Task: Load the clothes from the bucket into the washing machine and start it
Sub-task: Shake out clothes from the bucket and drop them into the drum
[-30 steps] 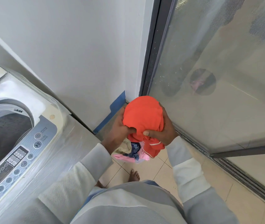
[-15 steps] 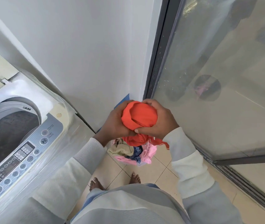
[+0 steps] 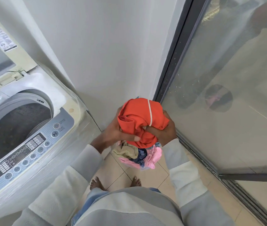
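Fleecy grey-and-cream banded sweater (image 3: 129,207) — blue jeans (image 3: 87,202), bare feet (image 3: 97,183)

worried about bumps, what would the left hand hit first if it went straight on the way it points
The left hand, gripping the orange garment, points away from the body; probably the white wall comes first, though depth is unclear.

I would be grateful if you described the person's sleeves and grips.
Both arms wear long, loose sleeves: the left sleeve and right sleeve are light grey, each with a broad cream band across the forearm. The left grip and right grip are bare hands: no gloves, rings or watch show.
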`<action>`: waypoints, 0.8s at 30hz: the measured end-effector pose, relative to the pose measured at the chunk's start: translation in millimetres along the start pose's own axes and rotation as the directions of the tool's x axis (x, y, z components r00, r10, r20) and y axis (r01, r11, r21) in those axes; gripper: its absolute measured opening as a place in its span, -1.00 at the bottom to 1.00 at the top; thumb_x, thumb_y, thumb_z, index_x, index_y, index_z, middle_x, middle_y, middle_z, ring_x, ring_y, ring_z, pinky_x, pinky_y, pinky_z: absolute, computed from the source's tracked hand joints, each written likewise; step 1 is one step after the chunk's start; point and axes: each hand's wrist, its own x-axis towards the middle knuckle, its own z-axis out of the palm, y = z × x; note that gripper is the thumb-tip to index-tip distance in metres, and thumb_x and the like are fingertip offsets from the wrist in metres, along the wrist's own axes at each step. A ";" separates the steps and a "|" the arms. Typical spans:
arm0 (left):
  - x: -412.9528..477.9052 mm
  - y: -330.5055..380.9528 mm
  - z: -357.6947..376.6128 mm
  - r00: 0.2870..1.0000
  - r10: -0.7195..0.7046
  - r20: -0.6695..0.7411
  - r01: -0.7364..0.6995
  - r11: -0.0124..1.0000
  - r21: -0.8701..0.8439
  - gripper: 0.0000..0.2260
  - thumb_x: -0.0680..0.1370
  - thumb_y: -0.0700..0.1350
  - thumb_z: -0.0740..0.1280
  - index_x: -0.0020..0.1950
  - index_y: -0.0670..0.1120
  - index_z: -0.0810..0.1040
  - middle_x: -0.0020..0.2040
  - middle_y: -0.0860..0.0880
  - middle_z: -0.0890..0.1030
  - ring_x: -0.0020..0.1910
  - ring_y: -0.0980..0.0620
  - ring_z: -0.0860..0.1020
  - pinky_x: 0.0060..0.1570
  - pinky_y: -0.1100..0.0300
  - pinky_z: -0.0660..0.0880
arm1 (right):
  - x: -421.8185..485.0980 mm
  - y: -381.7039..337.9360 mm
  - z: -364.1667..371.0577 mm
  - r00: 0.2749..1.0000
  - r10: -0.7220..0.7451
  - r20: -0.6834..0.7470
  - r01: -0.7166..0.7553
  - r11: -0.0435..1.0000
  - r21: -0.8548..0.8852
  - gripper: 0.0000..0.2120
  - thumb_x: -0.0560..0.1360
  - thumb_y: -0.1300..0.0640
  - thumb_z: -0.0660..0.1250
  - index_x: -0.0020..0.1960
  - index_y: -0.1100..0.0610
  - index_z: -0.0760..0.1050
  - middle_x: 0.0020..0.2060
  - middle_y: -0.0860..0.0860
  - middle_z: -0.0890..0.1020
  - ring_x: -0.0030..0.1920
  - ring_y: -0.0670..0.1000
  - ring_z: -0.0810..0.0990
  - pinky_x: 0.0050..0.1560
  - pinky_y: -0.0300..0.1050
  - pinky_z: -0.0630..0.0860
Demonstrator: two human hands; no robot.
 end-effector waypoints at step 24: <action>-100.8 28.2 -153.4 0.683 -0.039 -0.729 -0.475 0.735 -0.484 -0.34 0.39 -0.19 0.45 0.41 -0.37 0.30 0.33 -0.42 0.42 0.28 -0.33 0.47 0.31 -0.20 0.41 | 11.2 -53.3 253.0 0.974 0.095 0.206 -0.103 0.994 0.030 -0.64 0.47 -0.05 0.43 -0.03 0.27 0.60 -0.01 0.40 0.59 -0.05 0.20 0.66 0.06 0.18 0.58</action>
